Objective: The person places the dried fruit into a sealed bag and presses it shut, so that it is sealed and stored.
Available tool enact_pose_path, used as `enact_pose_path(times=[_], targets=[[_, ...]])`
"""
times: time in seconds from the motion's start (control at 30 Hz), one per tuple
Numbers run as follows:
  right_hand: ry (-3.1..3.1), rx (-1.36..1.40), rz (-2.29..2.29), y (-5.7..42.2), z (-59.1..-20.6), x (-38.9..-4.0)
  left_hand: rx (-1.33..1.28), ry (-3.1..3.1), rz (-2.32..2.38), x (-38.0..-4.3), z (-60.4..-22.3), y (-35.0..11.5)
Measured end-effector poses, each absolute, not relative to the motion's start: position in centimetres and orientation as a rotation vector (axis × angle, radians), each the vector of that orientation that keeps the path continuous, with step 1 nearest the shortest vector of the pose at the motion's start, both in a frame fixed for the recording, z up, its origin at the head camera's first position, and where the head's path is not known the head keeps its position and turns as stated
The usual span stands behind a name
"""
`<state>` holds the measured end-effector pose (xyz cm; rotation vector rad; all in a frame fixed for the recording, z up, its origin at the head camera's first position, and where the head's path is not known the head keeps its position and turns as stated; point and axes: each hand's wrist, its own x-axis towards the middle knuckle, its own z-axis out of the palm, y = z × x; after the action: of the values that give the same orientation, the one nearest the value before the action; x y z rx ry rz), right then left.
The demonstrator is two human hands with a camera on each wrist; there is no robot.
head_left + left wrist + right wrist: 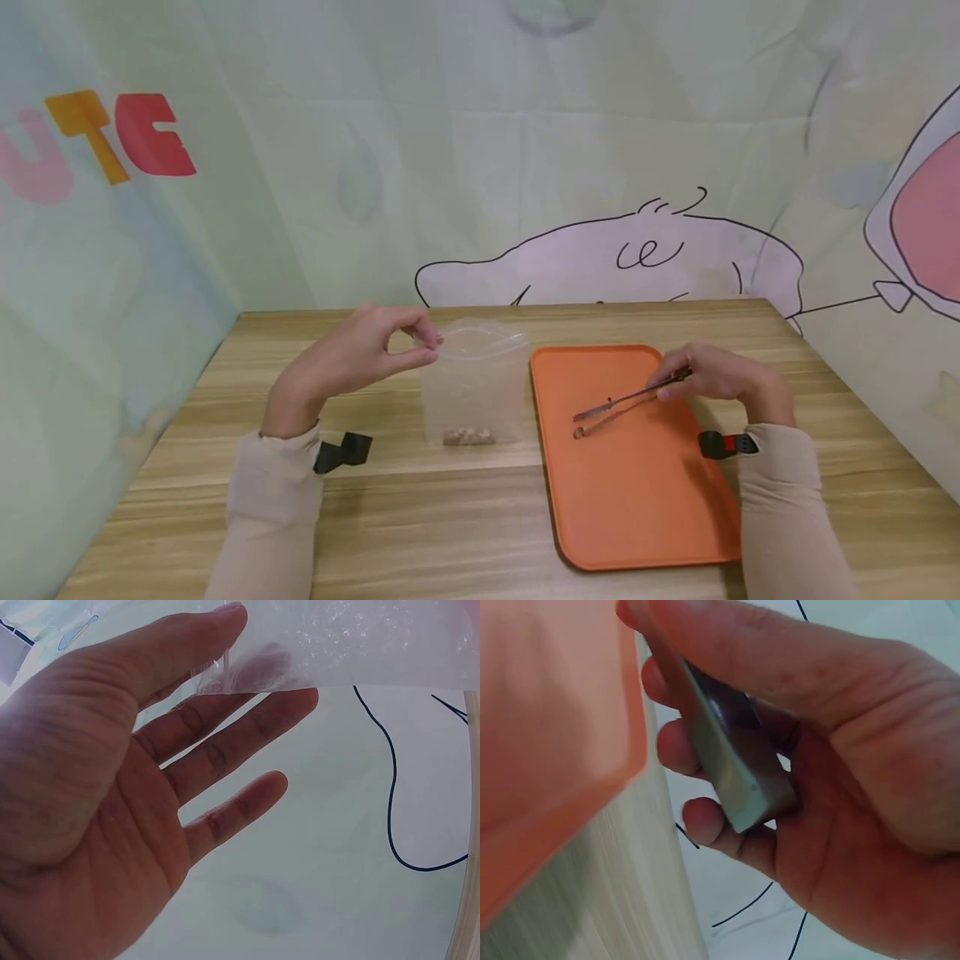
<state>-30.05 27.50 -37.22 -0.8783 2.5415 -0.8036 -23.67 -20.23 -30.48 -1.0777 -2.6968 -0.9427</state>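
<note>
on the wooden counter (465,517) lies an orange tray (637,500). over its middle the right hand (716,375) pinches metal tweezers (626,402) between thumb and curled fingers (705,817), tips low over the tray beside a small bit. left of the tray a clear zip bag (474,383) stands with small brown pieces at its bottom; the left hand (352,358) pinches its top corner between thumb and forefinger, other fingers (240,806) spread.

bag's contents (468,435) too small, tweezers (727,761) blurred
</note>
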Motion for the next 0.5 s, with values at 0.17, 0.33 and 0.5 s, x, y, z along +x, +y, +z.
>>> enact_pose_path(times=[0.17, 0.33, 0.5], targets=[[2.606, -0.928, -0.766, 27.0, -37.2, -30.3, -1.072, -2.7, -0.937, -23.7, -30.5, -20.4], [2.759, -0.934, -0.785, 26.7, -36.5, -30.1, -1.074, -2.692, -0.939, -23.6, -30.5, -20.4], [2.937, -0.96, -0.849, 26.2, -35.5, -29.5, -1.075, -2.687, -0.939, -23.4, -30.3, -20.4]])
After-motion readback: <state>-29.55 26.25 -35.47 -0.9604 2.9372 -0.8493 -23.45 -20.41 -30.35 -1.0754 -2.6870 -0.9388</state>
